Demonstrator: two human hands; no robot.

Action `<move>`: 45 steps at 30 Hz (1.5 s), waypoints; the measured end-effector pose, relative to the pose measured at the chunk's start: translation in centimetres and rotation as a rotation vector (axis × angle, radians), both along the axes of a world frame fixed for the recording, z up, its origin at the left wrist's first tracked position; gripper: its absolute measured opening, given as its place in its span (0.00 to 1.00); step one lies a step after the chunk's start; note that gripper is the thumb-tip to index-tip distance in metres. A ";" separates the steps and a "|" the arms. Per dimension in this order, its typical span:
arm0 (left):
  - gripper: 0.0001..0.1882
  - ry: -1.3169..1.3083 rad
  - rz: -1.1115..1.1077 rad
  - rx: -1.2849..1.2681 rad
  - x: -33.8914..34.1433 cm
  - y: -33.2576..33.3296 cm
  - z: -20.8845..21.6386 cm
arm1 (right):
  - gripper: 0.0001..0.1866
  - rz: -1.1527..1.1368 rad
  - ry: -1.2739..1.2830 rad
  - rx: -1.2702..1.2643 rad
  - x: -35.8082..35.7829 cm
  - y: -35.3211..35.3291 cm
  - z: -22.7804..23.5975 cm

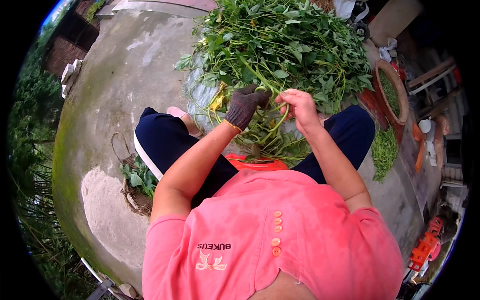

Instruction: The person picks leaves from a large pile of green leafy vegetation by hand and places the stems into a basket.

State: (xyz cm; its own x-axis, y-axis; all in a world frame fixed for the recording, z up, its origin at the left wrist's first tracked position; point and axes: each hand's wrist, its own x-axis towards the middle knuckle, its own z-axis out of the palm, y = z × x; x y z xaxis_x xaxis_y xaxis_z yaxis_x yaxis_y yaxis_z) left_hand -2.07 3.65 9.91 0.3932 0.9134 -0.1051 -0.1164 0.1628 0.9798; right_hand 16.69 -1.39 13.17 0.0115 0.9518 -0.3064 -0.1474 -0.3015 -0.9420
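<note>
My left hand (246, 105), in a dark knitted glove, is closed around a long green vine stem (256, 73). Beside it, my bare right hand (301, 107) pinches the same stem between thumb and fingers, and part of the stem curls down below the hands. Just beyond both hands lies a big heap of leafy green vines (305, 47), partly on a pale plastic sheet (195, 82). More loose stems and leaves (272, 145) lie between my knees.
Something orange (260, 164) shows in front of my lap. A woven basket (141, 204) with leaves stands at my left. To the right are a round basket (401, 118) of small green pieces, a pile of cut green stems (384, 155) and an orange plastic object (425, 247).
</note>
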 end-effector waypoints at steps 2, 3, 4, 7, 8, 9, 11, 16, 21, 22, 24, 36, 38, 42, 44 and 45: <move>0.11 -0.030 0.031 -0.101 -0.3 -0.6 1.5 | 0.11 -0.043 0.065 -0.041 -0.2 0.0 -0.3; 0.13 -0.064 0.064 -0.205 -0.5 -0.8 2.0 | 0.12 -0.022 0.078 -0.036 -0.3 0.1 -0.3; 0.13 -0.058 0.061 -0.207 -0.7 -0.7 1.4 | 0.12 -0.026 0.084 -0.038 -0.4 0.3 -0.2; 0.13 0.076 -0.103 -0.249 -0.9 -1.1 1.2 | 0.12 -0.077 0.062 -0.047 -0.6 0.8 -0.3; 0.13 0.077 -0.105 -0.252 -0.7 -1.2 0.8 | 0.12 -0.079 0.062 -0.050 -0.4 1.0 -0.5; 0.13 0.149 -0.121 -0.140 -0.4 -1.4 0.3 | 0.12 -0.078 0.031 -0.066 0.0 1.2 -0.7; 0.16 0.349 -0.081 -0.097 -0.6 -1.0 0.1 | 0.11 -0.019 -0.014 -0.075 0.5 1.0 -0.8; 0.18 0.627 0.115 0.405 -1.1 1.9 -4.2 | 0.09 0.017 -0.192 -0.090 -0.9 0.0 0.1; 0.17 0.631 0.101 0.053 -5.4 6.3 -7.3 | 0.08 0.079 -0.159 0.026 -1.7 0.6 2.5; 0.16 0.850 -0.069 0.563 -4.3 5.5 -6.2 | 0.08 0.101 -0.137 -0.005 -1.5 1.4 2.5; 0.14 0.783 -0.078 0.982 -0.1 1.8 -3.9 | 0.11 -0.014 -0.062 -0.106 -0.6 3.9 1.1; 0.15 -0.028 0.222 -0.417 1.3 -0.3 -1.7 | 0.19 0.002 -0.365 -0.062 -4.7 -0.8 -4.1; 0.16 0.045 0.133 -0.401 0.8 0.2 -1.0 | 0.15 -0.027 -0.356 -0.004 -3.8 -0.8 -4.6; 0.19 0.372 0.048 0.108 -1.1 1.7 -4.1 | 0.05 -0.058 -0.117 0.039 -2.0 -1.6 -3.7; 0.19 0.319 0.159 -0.107 -1.6 2.4 -4.4 | 0.05 -0.034 -0.075 0.035 -1.5 -2.7 -2.9; 0.18 0.632 0.156 0.109 -2.0 3.0 -4.4 | 0.06 -0.014 -0.067 0.021 -1.1 -3.3 -3.0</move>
State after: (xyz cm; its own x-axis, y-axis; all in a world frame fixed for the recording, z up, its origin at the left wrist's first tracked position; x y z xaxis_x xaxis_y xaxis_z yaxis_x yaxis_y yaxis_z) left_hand -4.10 6.68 5.56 0.1478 0.9732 -0.1763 0.4725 0.0871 0.8770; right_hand 15.57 -4.66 10.13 0.0443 0.9576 -0.2848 -0.0873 -0.2803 -0.9559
